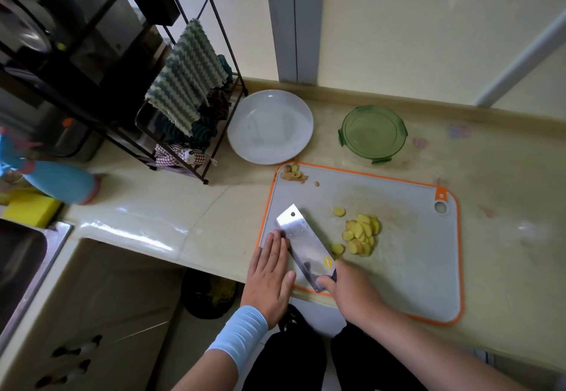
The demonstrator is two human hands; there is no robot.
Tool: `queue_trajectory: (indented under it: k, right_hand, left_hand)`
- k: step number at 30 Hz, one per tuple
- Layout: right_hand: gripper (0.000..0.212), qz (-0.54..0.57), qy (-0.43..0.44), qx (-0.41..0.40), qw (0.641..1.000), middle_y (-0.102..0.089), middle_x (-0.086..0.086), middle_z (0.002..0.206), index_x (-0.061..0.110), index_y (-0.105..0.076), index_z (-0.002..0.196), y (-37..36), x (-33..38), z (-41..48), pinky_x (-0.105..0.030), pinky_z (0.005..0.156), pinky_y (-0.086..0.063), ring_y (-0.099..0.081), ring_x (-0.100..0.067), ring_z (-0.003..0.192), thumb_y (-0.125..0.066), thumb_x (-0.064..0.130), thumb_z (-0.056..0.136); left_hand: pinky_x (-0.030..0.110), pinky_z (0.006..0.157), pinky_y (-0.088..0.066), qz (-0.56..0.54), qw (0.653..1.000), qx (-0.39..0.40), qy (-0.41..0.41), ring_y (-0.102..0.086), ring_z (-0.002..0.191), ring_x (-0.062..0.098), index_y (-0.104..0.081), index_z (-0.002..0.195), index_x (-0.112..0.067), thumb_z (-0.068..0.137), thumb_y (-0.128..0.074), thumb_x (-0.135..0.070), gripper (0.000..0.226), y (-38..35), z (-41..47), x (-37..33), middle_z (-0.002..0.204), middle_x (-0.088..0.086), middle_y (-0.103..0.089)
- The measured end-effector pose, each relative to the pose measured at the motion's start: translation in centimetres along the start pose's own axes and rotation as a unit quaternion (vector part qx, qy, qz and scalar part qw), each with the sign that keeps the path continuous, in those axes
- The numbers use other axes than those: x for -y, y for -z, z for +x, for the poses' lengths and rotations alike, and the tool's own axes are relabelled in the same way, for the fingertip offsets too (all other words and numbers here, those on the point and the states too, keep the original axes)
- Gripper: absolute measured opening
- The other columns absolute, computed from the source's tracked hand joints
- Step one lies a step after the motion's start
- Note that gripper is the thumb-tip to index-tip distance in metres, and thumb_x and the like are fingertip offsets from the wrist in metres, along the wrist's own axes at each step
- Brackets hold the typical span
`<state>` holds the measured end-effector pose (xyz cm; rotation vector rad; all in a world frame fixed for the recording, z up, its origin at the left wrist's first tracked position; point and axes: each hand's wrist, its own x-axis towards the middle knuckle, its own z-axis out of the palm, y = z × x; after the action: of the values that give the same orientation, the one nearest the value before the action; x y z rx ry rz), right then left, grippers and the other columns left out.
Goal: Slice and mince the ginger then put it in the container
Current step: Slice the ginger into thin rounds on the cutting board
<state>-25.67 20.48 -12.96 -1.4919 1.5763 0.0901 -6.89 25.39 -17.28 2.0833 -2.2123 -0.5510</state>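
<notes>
- Already, in the head view, slicing is seen to be well advanced: a heap of ginger slices [363, 234] lies on the cutting board [398, 283], with trimmings [294, 173] at its far left corner.
- The cleaver [306, 243] is gripped at the handle by the right hand [352, 295]; the left hand [271, 274] is laid flat, fingers straight, against the blade's side.
- Mincing is judged not yet done, and the green container [373, 133] stands lidded on the bench [183, 207] beyond the board.
</notes>
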Motion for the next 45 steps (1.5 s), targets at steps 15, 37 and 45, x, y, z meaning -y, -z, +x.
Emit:
queue_trajectory:
  k: [15, 37, 45]
  right_hand:
    - [0.033, -0.028, 0.028, -0.026, 0.999, -0.054, 0.003, 0.07, 0.021, -0.043, 0.071, 1.7, -0.2, -0.2, -0.035, 0.064, -0.04, -0.057, -0.025, 0.076, -0.059, 0.044, 0.089]
    - [0.02, -0.052, 0.044, -0.11, 0.992, -0.054, 0.006, 0.076, 0.025, -0.05, 0.083, 5.4, 2.1, 2.7, -0.033, 0.066, -0.045, -0.058, -0.027, 0.081, -0.055, 0.041, 0.093]
    - [0.012, -0.248, 0.183, -0.224, 0.924, -0.066, 0.003, 0.081, 0.03, -0.055, 0.098, 7.7, 1.1, 1.5, -0.033, 0.054, -0.039, -0.064, -0.026, 0.077, -0.061, 0.032, 0.088]
  left_hand:
    - [0.034, 0.116, -0.017, -0.092, 0.992, -0.084, 0.029, -0.014, 0.149, 0.022, -0.037, 0.15, -0.02, 0.098, -0.029, -0.038, 0.056, 0.8, 1.2, -0.2, 0.163, -0.003, -0.017]
    - [0.029, 0.079, -0.046, -0.16, 0.979, -0.044, 0.119, -0.056, 0.091, 0.016, -0.069, 0.095, -0.032, 0.086, -0.066, -0.037, 0.011, 4.1, 6.1, 1.0, 0.086, -0.011, -0.061]
    - [0.026, 0.076, -0.047, -0.228, 0.947, -0.121, 0.194, -0.058, 0.088, 0.01, -0.064, 0.114, -0.031, 0.092, -0.059, -0.027, 0.023, 5.6, 5.7, 0.5, 0.106, -0.012, -0.057]
